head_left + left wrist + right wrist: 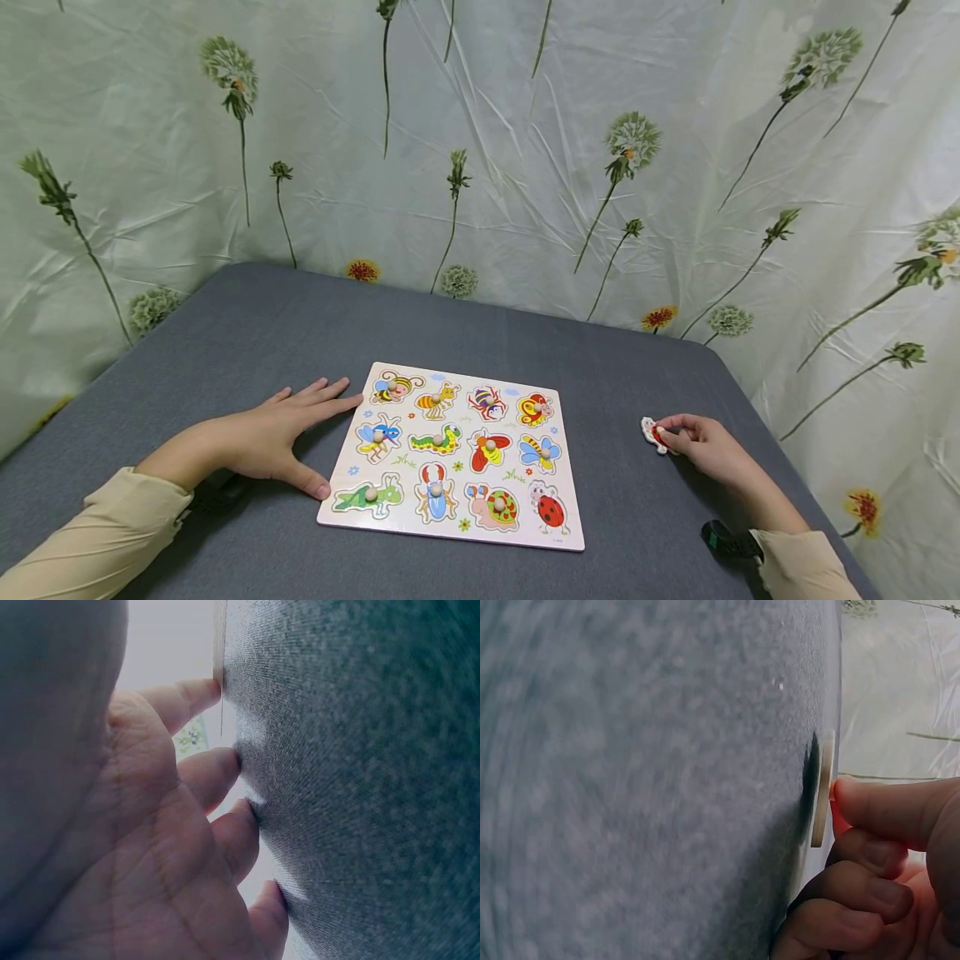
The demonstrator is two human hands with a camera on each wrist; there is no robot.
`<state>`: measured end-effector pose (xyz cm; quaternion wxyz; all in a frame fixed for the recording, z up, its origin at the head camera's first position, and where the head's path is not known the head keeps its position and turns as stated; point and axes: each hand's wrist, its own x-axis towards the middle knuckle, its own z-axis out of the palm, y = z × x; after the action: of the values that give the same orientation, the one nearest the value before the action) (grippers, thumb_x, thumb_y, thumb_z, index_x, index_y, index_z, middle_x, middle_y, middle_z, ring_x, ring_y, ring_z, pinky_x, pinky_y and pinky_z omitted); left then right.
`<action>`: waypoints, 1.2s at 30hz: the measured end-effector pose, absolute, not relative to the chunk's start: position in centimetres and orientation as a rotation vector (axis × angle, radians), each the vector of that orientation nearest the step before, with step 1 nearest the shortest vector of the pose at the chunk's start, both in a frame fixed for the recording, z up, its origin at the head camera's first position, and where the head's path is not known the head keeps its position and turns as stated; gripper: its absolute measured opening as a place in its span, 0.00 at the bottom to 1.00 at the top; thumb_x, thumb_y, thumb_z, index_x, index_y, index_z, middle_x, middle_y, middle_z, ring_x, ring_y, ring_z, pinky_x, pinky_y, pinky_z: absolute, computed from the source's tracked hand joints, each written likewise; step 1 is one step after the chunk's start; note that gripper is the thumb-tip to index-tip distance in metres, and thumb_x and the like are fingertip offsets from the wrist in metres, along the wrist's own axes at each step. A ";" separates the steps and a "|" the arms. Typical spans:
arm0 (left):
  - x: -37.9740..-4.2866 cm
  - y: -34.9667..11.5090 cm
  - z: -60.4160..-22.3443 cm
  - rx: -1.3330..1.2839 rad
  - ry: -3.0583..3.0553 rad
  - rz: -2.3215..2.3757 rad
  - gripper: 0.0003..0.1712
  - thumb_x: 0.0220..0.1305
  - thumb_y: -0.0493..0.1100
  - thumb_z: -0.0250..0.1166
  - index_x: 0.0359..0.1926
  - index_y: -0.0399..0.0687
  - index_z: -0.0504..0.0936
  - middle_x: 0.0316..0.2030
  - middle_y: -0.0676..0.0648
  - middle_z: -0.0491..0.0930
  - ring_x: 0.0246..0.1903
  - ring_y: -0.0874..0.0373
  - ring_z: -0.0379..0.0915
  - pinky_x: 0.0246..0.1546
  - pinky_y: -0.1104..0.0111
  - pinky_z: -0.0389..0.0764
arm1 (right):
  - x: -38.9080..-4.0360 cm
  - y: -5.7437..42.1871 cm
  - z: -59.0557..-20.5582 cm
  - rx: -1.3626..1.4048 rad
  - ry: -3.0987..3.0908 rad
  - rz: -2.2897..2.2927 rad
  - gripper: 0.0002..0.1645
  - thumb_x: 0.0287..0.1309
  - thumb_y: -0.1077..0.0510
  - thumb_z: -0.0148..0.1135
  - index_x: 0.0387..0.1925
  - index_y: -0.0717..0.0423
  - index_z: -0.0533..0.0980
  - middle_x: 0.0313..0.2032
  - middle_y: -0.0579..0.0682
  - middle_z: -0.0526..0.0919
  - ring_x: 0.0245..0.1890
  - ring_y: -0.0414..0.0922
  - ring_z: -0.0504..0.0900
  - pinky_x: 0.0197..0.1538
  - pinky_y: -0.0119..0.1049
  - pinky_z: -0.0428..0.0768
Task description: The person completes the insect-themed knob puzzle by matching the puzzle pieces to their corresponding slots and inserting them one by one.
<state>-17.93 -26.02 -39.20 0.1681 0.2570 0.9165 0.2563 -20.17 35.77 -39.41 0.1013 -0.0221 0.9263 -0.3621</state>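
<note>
A wooden insect peg puzzle board (401, 462) lies flat on the grey cloth. My left hand (273, 437) rests on the cloth at its left, fingers spread, thumb and index finger touching the board's edge. In the left wrist view the fingertips (225, 761) press the cloth. Well to the right of the board, my right hand (705, 450) pinches a small red and white ladybug puzzle piece (649, 429). The right wrist view shows this piece (823, 795) edge-on, near the cloth, its far face hidden. At the board's lower right a ladybug picture (550, 508) has no knob.
Several knobbed insect pieces fill the board, among them a caterpillar (450, 437) and a snail (501, 510). The grey table (622, 367) reaches back to a pale curtain (510, 208) printed with dandelions. A dark band (727, 542) circles the right wrist.
</note>
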 end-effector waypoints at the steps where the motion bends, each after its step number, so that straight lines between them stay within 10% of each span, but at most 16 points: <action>1: -17.9 -26.0 -39.2 0.731 2.607 0.729 0.72 0.47 0.73 0.82 0.86 0.57 0.57 0.87 0.35 0.45 0.84 0.25 0.34 0.74 0.21 0.37 | -20.2 35.7 -39.4 -0.067 2.734 -1.071 0.21 0.79 0.57 0.59 0.60 0.72 0.78 0.23 0.42 0.70 0.20 0.35 0.62 0.26 0.34 0.64; 36: -17.9 -26.0 -39.0 0.713 2.604 0.723 0.72 0.47 0.72 0.82 0.86 0.57 0.57 0.87 0.35 0.45 0.84 0.25 0.35 0.75 0.22 0.36 | -18.2 30.0 -37.5 -0.259 2.719 -1.126 0.17 0.77 0.57 0.63 0.55 0.68 0.80 0.23 0.45 0.76 0.23 0.34 0.68 0.30 0.31 0.68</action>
<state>-17.85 -25.96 -39.02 0.1725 0.2512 0.9177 0.2548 -18.22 30.03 -37.54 0.0936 -0.0873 0.9163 -0.3796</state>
